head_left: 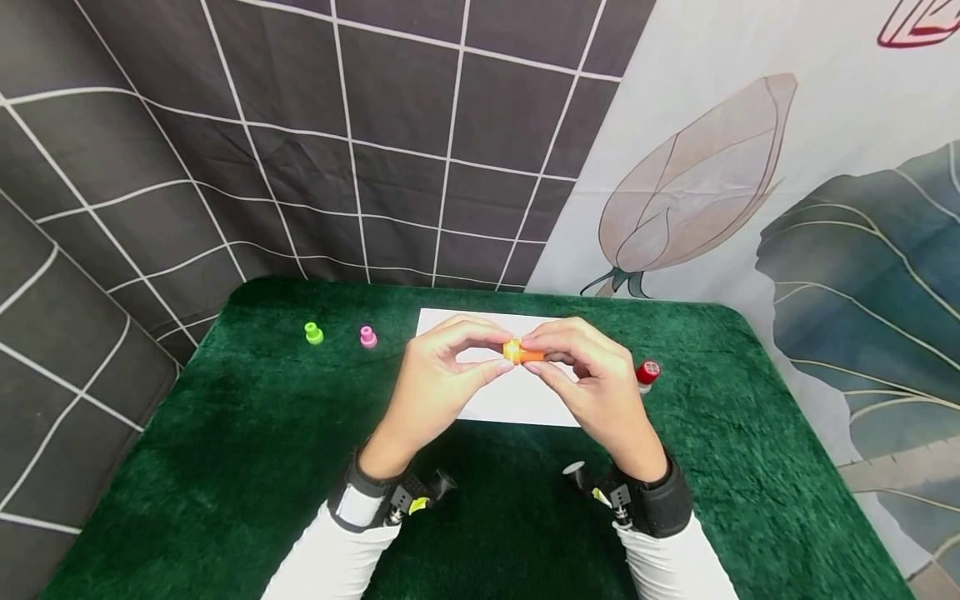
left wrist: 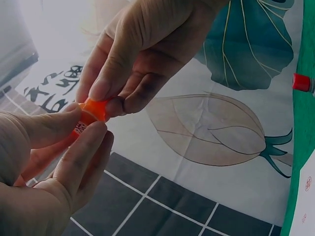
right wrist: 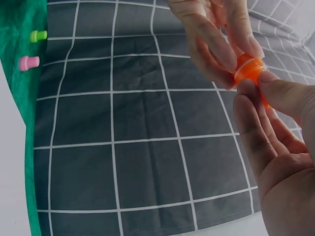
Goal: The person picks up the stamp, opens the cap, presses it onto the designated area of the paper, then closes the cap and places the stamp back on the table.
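Both hands hold a small orange stamp (head_left: 531, 355) between them, raised above a white sheet of paper (head_left: 517, 407). The left hand (head_left: 438, 375) pinches the yellow-orange end between thumb and fingers. At the other end, the right hand (head_left: 592, 379) pinches the narrower orange part. In the left wrist view, pale marks show on the side of the orange stamp (left wrist: 84, 123) near the left fingertips. Fingers hide much of it, and whether its parts are separated cannot be told.
A red-topped stamp (head_left: 648, 373) stands right of the paper. Left of the paper are a lime-green piece (head_left: 313, 333) and a pink piece (head_left: 367, 337), both small and stepped. Small red prints (left wrist: 308, 183) mark the paper. Green cloth (head_left: 262, 467) covers the table; patterned curtains hang behind.
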A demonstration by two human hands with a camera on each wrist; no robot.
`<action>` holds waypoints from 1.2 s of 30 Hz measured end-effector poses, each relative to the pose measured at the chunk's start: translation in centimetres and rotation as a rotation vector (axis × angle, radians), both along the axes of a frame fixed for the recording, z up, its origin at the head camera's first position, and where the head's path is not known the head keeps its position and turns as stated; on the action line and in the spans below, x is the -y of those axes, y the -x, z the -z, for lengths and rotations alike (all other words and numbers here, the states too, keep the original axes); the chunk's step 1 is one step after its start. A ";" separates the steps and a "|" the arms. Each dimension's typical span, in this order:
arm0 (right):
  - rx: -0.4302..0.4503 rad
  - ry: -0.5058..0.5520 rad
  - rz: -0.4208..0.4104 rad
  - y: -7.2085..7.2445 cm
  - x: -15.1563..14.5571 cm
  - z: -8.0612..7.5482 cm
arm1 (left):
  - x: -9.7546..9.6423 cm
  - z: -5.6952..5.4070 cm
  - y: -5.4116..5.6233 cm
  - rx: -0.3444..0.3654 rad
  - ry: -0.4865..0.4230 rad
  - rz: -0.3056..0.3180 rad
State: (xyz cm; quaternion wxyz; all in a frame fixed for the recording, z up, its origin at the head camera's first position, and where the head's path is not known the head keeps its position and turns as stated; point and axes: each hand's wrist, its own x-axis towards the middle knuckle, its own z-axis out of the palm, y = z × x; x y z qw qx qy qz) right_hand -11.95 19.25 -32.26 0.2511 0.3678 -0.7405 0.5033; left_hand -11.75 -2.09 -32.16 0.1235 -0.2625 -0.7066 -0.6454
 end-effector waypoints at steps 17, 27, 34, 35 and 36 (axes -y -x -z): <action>0.041 -0.008 0.149 0.8 -2.2 -0.1 | 4.1 -1.5 0.4 -0.029 -0.103 -0.167; -0.095 -0.378 0.310 2.6 -2.4 2.4 | 4.9 -1.4 0.8 -0.061 -0.130 -0.199; -0.017 -0.545 0.273 4.8 -2.0 4.5 | 5.3 -1.3 1.1 -0.058 -0.131 -0.201; 0.009 -0.576 0.270 5.3 -2.0 4.9 | 5.4 -1.3 1.1 -0.059 -0.130 -0.205; 0.038 -0.604 0.268 5.8 -2.0 5.2 | 5.4 -1.3 1.2 -0.061 -0.127 -0.210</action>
